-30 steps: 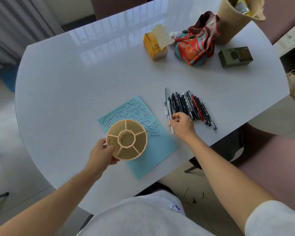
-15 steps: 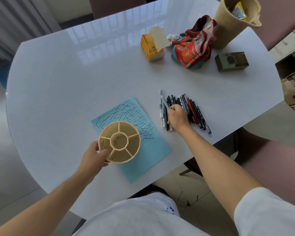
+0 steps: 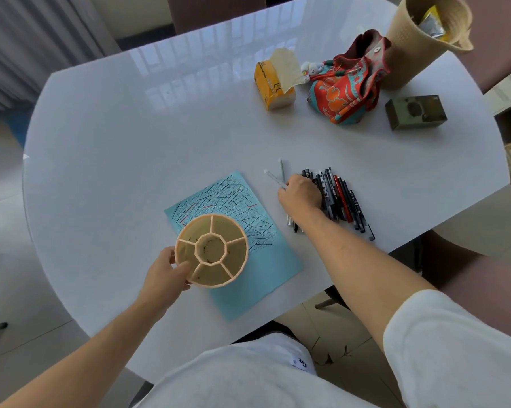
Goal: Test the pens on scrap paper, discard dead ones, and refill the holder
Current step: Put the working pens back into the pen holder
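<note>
My left hand (image 3: pixel 165 275) grips the rim of a round beige pen holder (image 3: pixel 213 251) with several empty compartments, held over the near part of a light blue scrap paper (image 3: pixel 257 269) covered in black and red pen strokes. A row of black, grey and red pens (image 3: pixel 341 198) lies on the white table to the right of the paper. My right hand (image 3: pixel 299 195) rests on the left side of that row, fingers closed around a few pens; a white one (image 3: pixel 273 178) sticks out past my fingers, tilted to the upper left.
At the back right of the white table (image 3: pixel 130 142) stand a yellow tissue pack (image 3: pixel 274 86), a red and teal fabric bag (image 3: pixel 348 89), a woven beige basket (image 3: pixel 416 39) and a dark green box (image 3: pixel 414 111). The table's edge runs close behind the pens.
My right hand moved up along the left pens and closed on them; one white pen now tilts to the upper left. The holder stays in my left hand.
</note>
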`<state>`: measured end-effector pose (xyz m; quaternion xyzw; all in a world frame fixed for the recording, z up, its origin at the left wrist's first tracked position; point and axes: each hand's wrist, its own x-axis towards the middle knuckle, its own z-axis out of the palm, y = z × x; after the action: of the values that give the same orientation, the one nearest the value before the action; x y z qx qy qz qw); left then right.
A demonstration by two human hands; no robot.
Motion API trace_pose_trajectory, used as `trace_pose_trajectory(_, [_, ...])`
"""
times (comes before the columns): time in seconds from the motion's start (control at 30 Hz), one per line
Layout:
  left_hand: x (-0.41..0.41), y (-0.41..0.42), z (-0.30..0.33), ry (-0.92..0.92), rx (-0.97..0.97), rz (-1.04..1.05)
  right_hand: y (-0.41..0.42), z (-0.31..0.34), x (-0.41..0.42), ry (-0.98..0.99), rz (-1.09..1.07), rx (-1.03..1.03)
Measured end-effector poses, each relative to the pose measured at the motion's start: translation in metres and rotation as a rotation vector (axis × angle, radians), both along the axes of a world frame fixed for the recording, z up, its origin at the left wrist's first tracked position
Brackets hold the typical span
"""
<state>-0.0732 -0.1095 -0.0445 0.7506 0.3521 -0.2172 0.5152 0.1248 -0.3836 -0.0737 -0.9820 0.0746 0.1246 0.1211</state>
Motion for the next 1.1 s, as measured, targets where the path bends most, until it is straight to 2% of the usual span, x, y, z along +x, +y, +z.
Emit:
trace_pose_trajectory(0.13, [0.000, -0.001, 0.000, 0.001, 0.007, -0.006, 0.005, 0.003, -0.002, 0.046, -0.018, 0.074])
trace_pose_trajectory(0.3, [0.001, -0.001, 0.000, 0.004, -0.003, 0.001, -0.011, 0.009, -0.016, 0.025, -0.232, 0.461])
trace_pose_trajectory(0.4, [0.001, 0.000, 0.000, 0.003, -0.014, 0.010, -0.037, 0.008, -0.030, 0.062, -0.399, 0.603])
trace_pose_trajectory(0.57, [0.002, 0.000, -0.004, 0.002, -0.021, 0.020, -0.062, 0.001, -0.049, 0.059, -0.402, 0.548])
trace_pose_trajectory(0.7, [0.002, 0.000, -0.007, -0.003, -0.017, 0.031, -0.054, -0.001, -0.053, 0.006, -0.257, 0.447])
trace_pose_trajectory(0.97, [-0.001, 0.001, -0.006, 0.004, -0.028, 0.015, -0.021, 0.002, -0.041, 0.049, -0.065, 0.068])
trace_pose_trajectory(1.1, [-0.004, 0.002, -0.006, 0.005, -0.043, 0.001, -0.012, 0.005, -0.038, 0.104, -0.041, 0.012])
